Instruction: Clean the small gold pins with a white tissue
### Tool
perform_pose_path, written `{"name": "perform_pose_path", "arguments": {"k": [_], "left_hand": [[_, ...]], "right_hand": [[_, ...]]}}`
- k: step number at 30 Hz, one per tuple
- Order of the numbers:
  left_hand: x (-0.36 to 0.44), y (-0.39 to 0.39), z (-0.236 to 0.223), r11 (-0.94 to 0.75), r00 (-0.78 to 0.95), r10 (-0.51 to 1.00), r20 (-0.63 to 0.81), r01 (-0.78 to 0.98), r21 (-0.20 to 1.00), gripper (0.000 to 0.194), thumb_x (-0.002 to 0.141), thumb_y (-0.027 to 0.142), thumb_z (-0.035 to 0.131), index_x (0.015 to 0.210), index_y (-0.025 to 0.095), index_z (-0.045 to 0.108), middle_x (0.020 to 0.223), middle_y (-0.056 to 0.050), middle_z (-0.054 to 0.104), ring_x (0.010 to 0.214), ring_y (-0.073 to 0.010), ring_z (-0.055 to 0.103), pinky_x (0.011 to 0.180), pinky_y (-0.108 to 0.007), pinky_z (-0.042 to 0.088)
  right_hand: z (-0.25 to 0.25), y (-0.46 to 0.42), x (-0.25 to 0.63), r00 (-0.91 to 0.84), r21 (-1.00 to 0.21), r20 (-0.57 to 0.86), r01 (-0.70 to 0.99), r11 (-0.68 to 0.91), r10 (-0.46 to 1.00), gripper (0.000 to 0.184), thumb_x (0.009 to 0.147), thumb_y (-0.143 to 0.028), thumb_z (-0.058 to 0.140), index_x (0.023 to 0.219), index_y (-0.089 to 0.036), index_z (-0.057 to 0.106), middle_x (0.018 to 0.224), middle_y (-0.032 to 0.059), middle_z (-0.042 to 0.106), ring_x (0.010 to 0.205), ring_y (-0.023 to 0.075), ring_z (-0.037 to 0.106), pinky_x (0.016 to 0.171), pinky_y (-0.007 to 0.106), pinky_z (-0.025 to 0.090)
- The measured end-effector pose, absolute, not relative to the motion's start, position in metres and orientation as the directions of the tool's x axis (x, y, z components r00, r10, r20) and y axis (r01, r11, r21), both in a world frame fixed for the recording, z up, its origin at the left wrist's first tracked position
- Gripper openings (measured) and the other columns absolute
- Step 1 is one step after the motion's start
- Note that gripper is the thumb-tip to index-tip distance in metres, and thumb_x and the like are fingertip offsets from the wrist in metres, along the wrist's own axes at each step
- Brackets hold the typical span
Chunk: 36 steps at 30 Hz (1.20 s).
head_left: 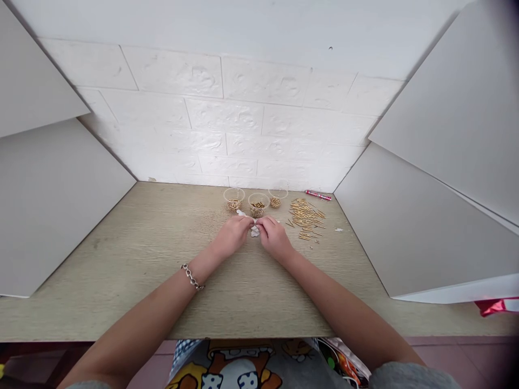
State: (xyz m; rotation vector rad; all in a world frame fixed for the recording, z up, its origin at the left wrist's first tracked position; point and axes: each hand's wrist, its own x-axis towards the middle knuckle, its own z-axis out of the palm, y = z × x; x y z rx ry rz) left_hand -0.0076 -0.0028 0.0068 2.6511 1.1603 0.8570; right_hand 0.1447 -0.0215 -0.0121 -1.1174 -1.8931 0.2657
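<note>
My left hand (233, 236) and my right hand (274, 239) meet over the middle of a pale wood-grain table (133, 254). Their fingertips pinch a small crumpled white scrap (254, 231), perhaps paper or plastic, partly hidden by my fingers. Just beyond my hands stand several clear plastic cups, the middle one (258, 205) holding short gold-coloured pieces. To the right of my right hand lies a loose pile of thin gold-coloured rods (305, 219). A chain bracelet (192, 276) circles my left wrist.
A red-and-white tube (318, 195) lies at the back of the table against a white brick-pattern wall (227, 119). Grey panels (52, 200) enclose both sides. Small white bits (338, 229) lie right of the rods. Patterned fabric (239, 367) shows below the table's near edge.
</note>
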Motion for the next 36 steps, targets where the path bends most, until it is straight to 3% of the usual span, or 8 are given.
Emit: {"name": "perform_pose_path", "arguments": {"k": [4, 7, 12, 19, 26, 32, 36], "left_hand": [[-0.009, -0.0037, 0.0054, -0.743, 0.608, 0.621, 0.494, 0.657, 0.126, 0.018, 0.084, 0.015, 0.037, 0.086, 0.014, 0.055, 0.078, -0.007, 0.059, 0.078, -0.0166, 0.052, 0.074, -0.029, 0.041], [-0.0088, -0.0037, 0.0055, -0.738, 0.605, 0.617, 0.503, 0.666, 0.105, 0.018, 0.084, 0.016, 0.037, 0.084, 0.013, 0.056, 0.077, -0.007, 0.059, 0.077, -0.0165, 0.053, 0.074, -0.029, 0.042], [-0.0086, -0.002, 0.0069, -0.708, 0.537, 0.689, 0.488, 0.643, 0.292, 0.02, 0.084, 0.019, 0.038, 0.086, 0.013, 0.058, 0.078, -0.007, 0.061, 0.072, -0.0144, 0.054, 0.068, -0.026, 0.042], [-0.0067, -0.0042, 0.0128, -0.564, 0.456, 0.824, 0.335, 0.607, 0.56, 0.025, 0.084, 0.025, 0.038, 0.086, 0.018, 0.062, 0.081, -0.002, 0.065, 0.072, -0.0125, 0.057, 0.068, -0.022, 0.041], [-0.0044, -0.0022, 0.0113, -0.377, 0.358, 0.913, 0.196, 0.556, 0.74, 0.024, 0.079, 0.028, 0.043, 0.08, 0.019, 0.065, 0.072, 0.001, 0.064, 0.066, -0.0117, 0.055, 0.065, -0.022, 0.039], [-0.0021, 0.0015, 0.0084, -0.217, 0.318, 0.944, 0.093, 0.382, 0.898, 0.022, 0.074, 0.032, 0.049, 0.074, 0.016, 0.063, 0.066, 0.001, 0.06, 0.062, -0.0114, 0.052, 0.059, -0.022, 0.038], [-0.0004, 0.0006, 0.0113, -0.015, 0.286, 0.958, -0.021, 0.123, 0.992, 0.017, 0.07, 0.03, 0.057, 0.07, 0.014, 0.061, 0.063, 0.001, 0.058, 0.056, -0.008, 0.048, 0.052, -0.018, 0.036]], "right_hand": [[-0.0163, -0.022, 0.1371, 0.007, -0.839, 0.42, 0.385, 0.385, 0.908, 0.01, 0.077, -0.022, 0.045, 0.074, -0.019, 0.053, 0.067, 0.0011, 0.056, 0.062, 0.0138, 0.052, 0.06, 0.026, 0.042], [-0.0176, -0.0198, 0.1334, 0.016, -0.957, 0.25, 0.154, 0.245, 0.968, 0.01, 0.074, -0.025, 0.046, 0.073, -0.018, 0.053, 0.06, -0.0011, 0.054, 0.055, 0.0119, 0.051, 0.056, 0.025, 0.042], [-0.0144, -0.0164, 0.1344, 0.008, -0.99, 0.138, 0.015, 0.138, 0.99, 0.013, 0.071, -0.029, 0.051, 0.07, -0.017, 0.054, 0.058, -0.0026, 0.054, 0.053, 0.0102, 0.051, 0.057, 0.024, 0.042], [-0.0151, -0.0146, 0.1381, 0.004, -0.992, 0.126, -0.012, 0.126, 0.992, 0.014, 0.068, -0.03, 0.053, 0.074, -0.017, 0.055, 0.062, -0.0026, 0.055, 0.053, 0.0092, 0.051, 0.056, 0.024, 0.042], [-0.0121, -0.0156, 0.139, -0.003, -0.99, 0.142, 0.026, 0.142, 0.99, 0.014, 0.069, -0.029, 0.053, 0.076, -0.016, 0.055, 0.064, -0.002, 0.057, 0.054, 0.0098, 0.052, 0.057, 0.024, 0.043], [-0.0142, -0.0142, 0.1389, -0.004, -0.988, 0.145, 0.048, 0.145, 0.989, 0.018, 0.07, -0.032, 0.053, 0.077, -0.016, 0.056, 0.066, -0.0002, 0.059, 0.056, 0.0113, 0.053, 0.058, 0.025, 0.044], [-0.0116, -0.0177, 0.1391, 0.043, -0.964, 0.217, 0.17, 0.207, 0.975, 0.022, 0.071, -0.035, 0.055, 0.082, -0.016, 0.058, 0.075, 0.0028, 0.062, 0.063, 0.0131, 0.055, 0.06, 0.026, 0.046]]}}
